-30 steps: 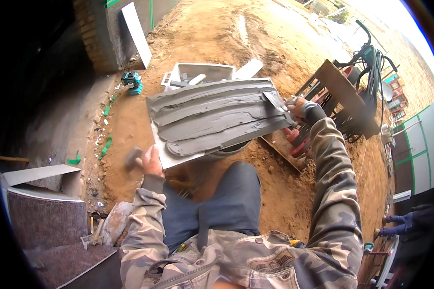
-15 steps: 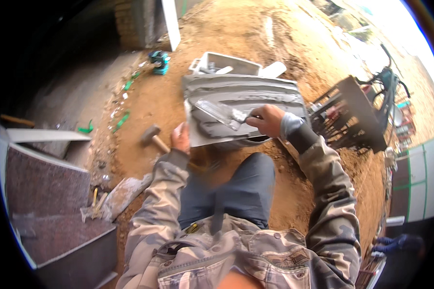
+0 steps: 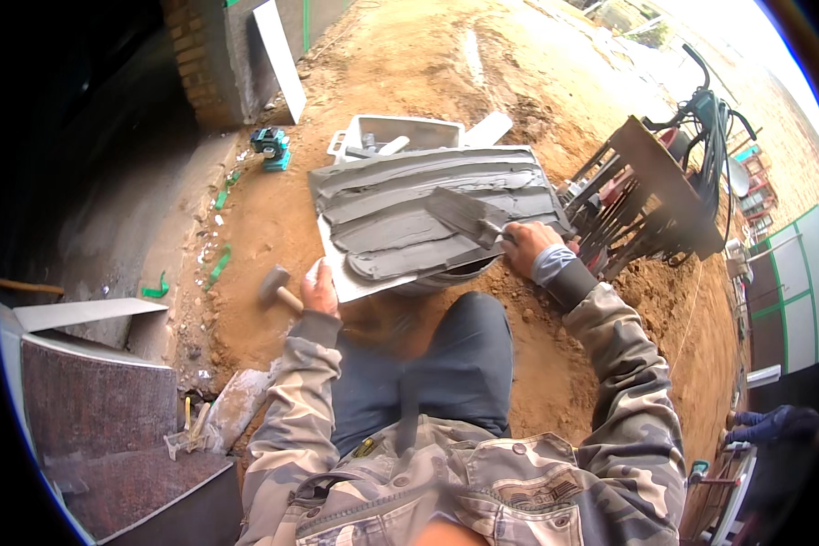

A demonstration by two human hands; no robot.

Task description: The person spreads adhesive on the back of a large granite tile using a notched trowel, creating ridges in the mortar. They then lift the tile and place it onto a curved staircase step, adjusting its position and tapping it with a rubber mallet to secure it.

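Left fingers point(image 3: 318, 272) hold the slab point(image 3: 347, 286), right fingers point(image 3: 518, 242) the trowel point(image 3: 464, 217) over it.

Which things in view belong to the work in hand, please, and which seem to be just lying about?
In use:
- slab, edge gripped by the left hand
- grey paste spread over it
- trowel in the right hand

Apparently lying about:
- hammer
- teal device
- green strips

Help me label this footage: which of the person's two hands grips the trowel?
The right hand. It grips the trowel; the left hand instead holds the near-left corner of the panel covered in grey paste.
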